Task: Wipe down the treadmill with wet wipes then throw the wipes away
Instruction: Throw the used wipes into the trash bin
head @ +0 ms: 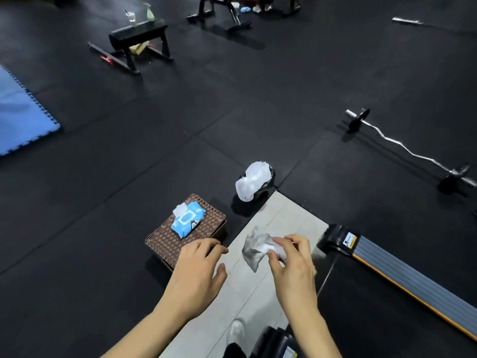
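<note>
While the right hand [291, 264] pinches a crumpled, greyed wipe [255, 250] low in the frame's centre, the left hand [198, 270] hovers beside it, fingers spread, holding nothing. Lined bin [254, 180] sits just above; treadmill [387, 267] runs to the lower right; wipes pack [188, 218] rests on a basket [165, 241].

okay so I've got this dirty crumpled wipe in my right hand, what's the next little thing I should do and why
Probably carry the wipe forward and drop it into the small bin with the white liner. The wipe looks grey and balled up in your right hand, and the bin sits open just ahead; your left hand is empty.
</note>
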Demonstrator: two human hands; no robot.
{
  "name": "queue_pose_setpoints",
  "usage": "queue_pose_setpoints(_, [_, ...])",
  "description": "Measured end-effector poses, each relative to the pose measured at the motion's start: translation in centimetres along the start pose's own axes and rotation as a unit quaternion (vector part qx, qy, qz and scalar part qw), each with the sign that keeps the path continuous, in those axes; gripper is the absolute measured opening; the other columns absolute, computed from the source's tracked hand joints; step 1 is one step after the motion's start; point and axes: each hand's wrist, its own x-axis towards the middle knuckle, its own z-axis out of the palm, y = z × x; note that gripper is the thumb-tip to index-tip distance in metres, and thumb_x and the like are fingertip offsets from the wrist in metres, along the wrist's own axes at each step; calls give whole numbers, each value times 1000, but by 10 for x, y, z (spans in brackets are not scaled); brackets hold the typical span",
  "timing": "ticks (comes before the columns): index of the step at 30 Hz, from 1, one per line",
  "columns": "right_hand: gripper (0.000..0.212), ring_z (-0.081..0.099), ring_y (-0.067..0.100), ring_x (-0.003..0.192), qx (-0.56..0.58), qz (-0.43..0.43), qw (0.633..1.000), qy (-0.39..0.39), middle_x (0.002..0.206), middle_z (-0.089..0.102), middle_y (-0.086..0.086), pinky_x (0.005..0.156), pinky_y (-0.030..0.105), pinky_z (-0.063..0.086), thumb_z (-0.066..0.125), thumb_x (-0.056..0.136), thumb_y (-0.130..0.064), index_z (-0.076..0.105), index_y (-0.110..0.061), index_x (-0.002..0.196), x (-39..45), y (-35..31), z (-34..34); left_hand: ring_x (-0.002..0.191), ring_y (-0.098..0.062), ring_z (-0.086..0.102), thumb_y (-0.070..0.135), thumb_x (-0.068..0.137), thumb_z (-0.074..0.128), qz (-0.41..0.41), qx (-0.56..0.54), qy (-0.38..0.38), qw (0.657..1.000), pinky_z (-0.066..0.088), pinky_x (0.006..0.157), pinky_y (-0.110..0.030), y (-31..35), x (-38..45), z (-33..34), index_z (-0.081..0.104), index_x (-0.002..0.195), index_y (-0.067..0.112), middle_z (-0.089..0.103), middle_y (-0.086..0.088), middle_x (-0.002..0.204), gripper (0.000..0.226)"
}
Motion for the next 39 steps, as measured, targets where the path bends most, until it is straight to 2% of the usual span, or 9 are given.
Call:
queue_pose_setpoints(8, [12, 53, -12, 97, -7, -11, 999, -37, 118, 40, -15, 66, 0, 40, 65, 95, -21, 70, -24, 106, 115, 12, 17, 110, -12, 53, 36, 92, 43, -24, -20, 8, 999, 32, 101, -25, -10, 103, 14, 65, 114, 30, 57, 16, 117, 32])
queue_pose_setpoints(12, [13, 49, -14, 102, -17, -12, 999, -40, 117, 39, -16, 74, 12, 48, 64, 95, -20, 70, -21, 106, 175, 26, 27, 114, -12, 52, 37, 92, 42, -17, -42, -13, 999, 34, 104, -28, -21, 164, 31, 65, 116, 30, 57, 15, 120, 34])
queue_pose_setpoints(16, [12, 49, -14, 102, -29, 23, 999, -35, 115, 39, -17, 70, 2, 42, 65, 95, -19, 70, -23, 105, 247, 44, 43, 113, -12, 52, 38, 92, 42, -9, -59, -32, 998, 35, 104, -30, -42, 241, 59, 64, 114, 29, 56, 15, 119, 33])
queue_pose_setpoints(20, [10, 58, -7, 92, -32, 72, 996, -35, 110, 42, -16, 69, 4, 42, 67, 93, -15, 70, -21, 100, 329, 70, 69, 110, -13, 54, 35, 91, 44, 3, -71, -62, 996, 43, 99, -35, -71, 329, 95, 64, 114, 27, 57, 14, 116, 31])
queue_pose_setpoints(24, [7, 66, 0, 88, -32, 96, 994, -40, 108, 41, -16, 72, 6, 46, 68, 93, -16, 69, -19, 99, 406, 96, 102, 109, -15, 52, 31, 90, 48, 16, -62, -79, 995, 38, 98, -30, -100, 417, 134, 64, 114, 26, 56, 12, 115, 29])
queue_pose_setpoints(29, [7, 61, -8, 88, -43, 132, 990, -34, 107, 43, -15, 72, 9, 48, 66, 93, -15, 70, -17, 99, 490, 151, 147, 110, -18, 51, 35, 91, 39, 11, -34, -141, 989, 42, 99, -36, -130, 514, 199, 61, 119, 26, 56, 9, 117, 36])
queue_pose_setpoints(32, [7, 50, -22, 95, -53, 159, 985, -34, 108, 46, -9, 70, -1, 40, 66, 94, -13, 71, -15, 97, 529, 192, 178, 112, -19, 48, 35, 93, 36, 1, -23, -195, 981, 38, 101, -35, -147, 560, 252, 56, 126, 27, 52, 9, 122, 39])
queue_pose_setpoints(36, [7, 49, -25, 93, -64, 182, 980, -48, 106, 48, -7, 70, -3, 37, 67, 94, -13, 71, -18, 93, 570, 258, 229, 120, -21, 45, 34, 96, 39, -20, -10, -246, 969, 32, 103, -35, -173, 612, 344, 43, 141, 29, 43, 7, 141, 45])
queue_pose_setpoints(39, [6, 46, -25, 94, -74, 186, 977, -68, 104, 46, -9, 69, -3, 36, 67, 93, -15, 71, -18, 94, 594, 309, 269, 135, -26, 36, 32, 97, 42, -25, 16, -276, 961, 29, 110, -37, -193, 646, 414, 29, 152, 31, 23, -2, 160, 57])
